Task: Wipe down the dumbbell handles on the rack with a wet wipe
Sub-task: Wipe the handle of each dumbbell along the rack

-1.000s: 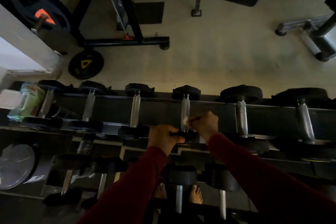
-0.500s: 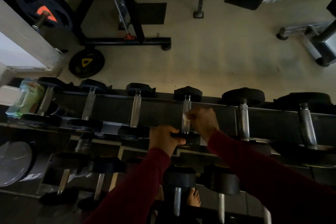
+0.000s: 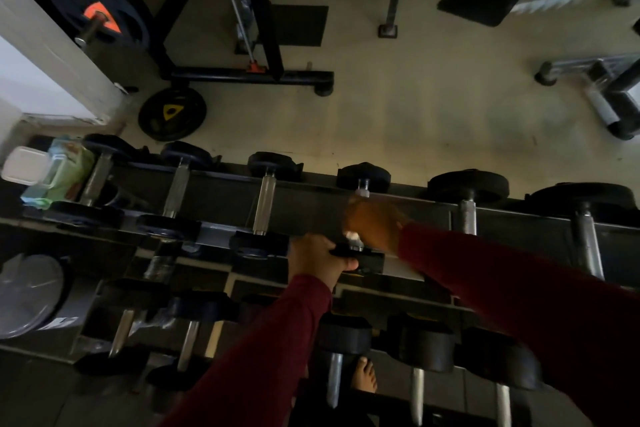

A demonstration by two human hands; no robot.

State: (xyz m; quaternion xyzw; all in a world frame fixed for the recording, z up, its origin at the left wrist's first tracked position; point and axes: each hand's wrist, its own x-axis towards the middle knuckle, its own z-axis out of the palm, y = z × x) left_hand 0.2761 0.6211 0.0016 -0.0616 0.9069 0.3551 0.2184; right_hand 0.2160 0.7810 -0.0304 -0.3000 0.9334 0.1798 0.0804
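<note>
The fourth dumbbell [image 3: 363, 180] from the left on the rack's [image 3: 311, 199] top row is worked on. Its near head is gripped by the left hand [image 3: 317, 262], fingers curled over the edge, arm reaching up from below. Its handle is enclosed by the blurred right hand [image 3: 372, 224], fingers wrapped round it; a scrap of white wet wipe [image 3: 352, 236] shows beneath the palm.

Only 1 view is given, taken from a wide-angle camera worn on the head. The scene is seen from above, looking steeply down and forward over the dumbbell rack [image 3: 221, 198] to the floor [image 3: 398, 107] beyond. The hands [image 3: 318, 258] are seen close, near the frame's centre.
</note>
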